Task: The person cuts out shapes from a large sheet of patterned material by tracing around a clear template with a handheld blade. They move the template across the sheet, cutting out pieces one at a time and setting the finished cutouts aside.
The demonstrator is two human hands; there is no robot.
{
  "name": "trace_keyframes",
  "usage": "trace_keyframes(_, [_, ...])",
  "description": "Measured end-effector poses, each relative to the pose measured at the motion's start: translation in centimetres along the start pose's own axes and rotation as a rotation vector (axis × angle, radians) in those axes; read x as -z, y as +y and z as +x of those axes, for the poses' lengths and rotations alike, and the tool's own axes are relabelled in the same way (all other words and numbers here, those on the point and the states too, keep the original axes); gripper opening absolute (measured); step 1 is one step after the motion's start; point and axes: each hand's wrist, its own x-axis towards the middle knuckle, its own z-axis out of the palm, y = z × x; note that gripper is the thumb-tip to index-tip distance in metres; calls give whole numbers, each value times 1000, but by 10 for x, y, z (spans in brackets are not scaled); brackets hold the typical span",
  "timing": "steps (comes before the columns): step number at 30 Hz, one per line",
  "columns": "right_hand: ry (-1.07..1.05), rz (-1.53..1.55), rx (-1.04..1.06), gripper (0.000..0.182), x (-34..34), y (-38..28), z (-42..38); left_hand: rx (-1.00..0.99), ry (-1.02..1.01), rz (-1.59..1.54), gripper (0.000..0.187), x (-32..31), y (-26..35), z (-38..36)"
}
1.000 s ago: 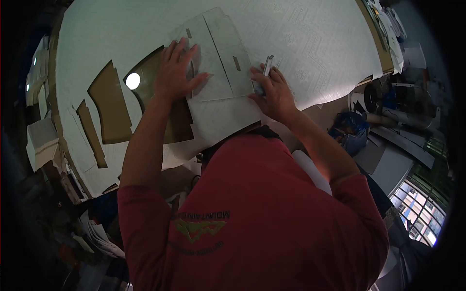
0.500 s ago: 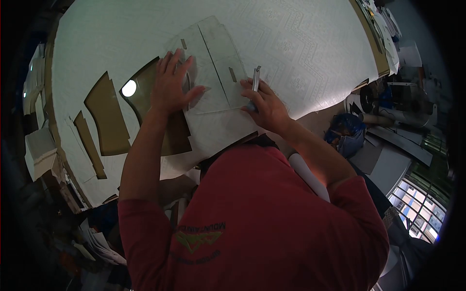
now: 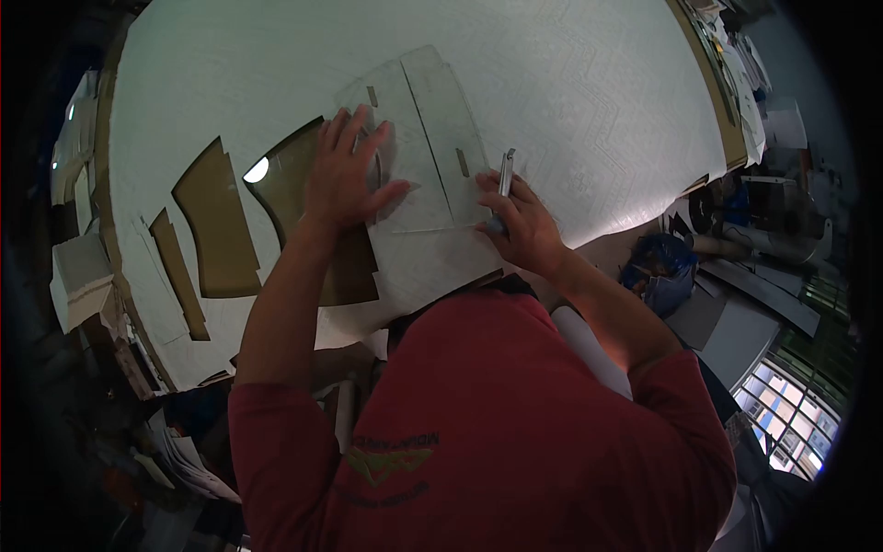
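Observation:
My left hand (image 3: 348,179) lies with fingers spread, across the left edge of a clear template (image 3: 428,138) and the brown pattern piece (image 3: 349,267) beside it. A dark line runs lengthwise through the template, with a small dark strip on either side. At the template's right edge, my right hand (image 3: 529,225) is closed around a silver cutter (image 3: 506,173) whose metal end points up and away. Pale patterned material (image 3: 589,83) lies under the template. What the right palm hides cannot be made out.
Two more brown pattern pieces, one wide (image 3: 219,230) and one narrow (image 3: 179,276), lie to the left. A blue plastic bag (image 3: 659,267) is below the table's right side. Papers (image 3: 740,55) are stacked at the far right edge.
The view has shifted, so the table, template and both hands appear slightly lower and farther right. Both hands keep much the same pose and place on the template.

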Motion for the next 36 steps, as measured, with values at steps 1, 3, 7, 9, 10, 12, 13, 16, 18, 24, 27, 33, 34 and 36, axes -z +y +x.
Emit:
trace_keyframes(1, [-18, -17, -1, 52, 1, 0, 0, 7, -9, -10, 84, 0, 1, 0])
trace_keyframes(3, [-33, -36, 1, 53, 1, -1, 0, 13, -15, -17, 84, 0, 1, -1])
trace_keyframes(7, [-21, -37, -2, 55, 1, 0, -2, 19, -25, -31, 84, 0, 1, 0])
trace_keyframes(9, [-15, -29, -3, 55, 0, 0, -2, 19, -30, -29, 84, 0, 1, -1])
trace_keyframes(10, [-4, -26, 4, 55, 1, 0, -2, 20, -32, -23, 84, 0, 0, -1])
trace_keyframes(12, [4, -25, 9, 56, 1, -1, -2, 23, -35, -20, 84, -1, 0, -1])
trace_keyframes(13, [-2, -22, -5, 56, 2, -1, -2, 21, -31, -21, 84, -1, 0, -1])
trace_keyframes(16, [-9, -13, -15, 57, 2, -2, -1, 22, -36, -14, 85, 0, 0, -1])
trace_keyframes(18, [-11, -9, -12, 56, 2, -1, -1, 22, -42, -7, 85, 0, 0, -1])
trace_keyframes(24, [7, -1, 4, 55, 2, -2, -1, 35, -76, 11, 85, -1, 0, -1])
trace_keyframes(27, [7, 1, 3, 55, 2, -1, -1, 36, -68, 11, 85, -2, 0, -1])
trace_keyframes(33, [14, -5, 2, 55, 2, 0, -1, 28, -53, 6, 84, -4, 0, -1])
trace_keyframes(34, [9, -2, -3, 55, 2, 0, -1, 22, -47, 9, 84, -4, -1, -1])
trace_keyframes(36, [4, 5, -15, 54, 2, 0, -1, 16, -48, 9, 84, -5, -2, -1])
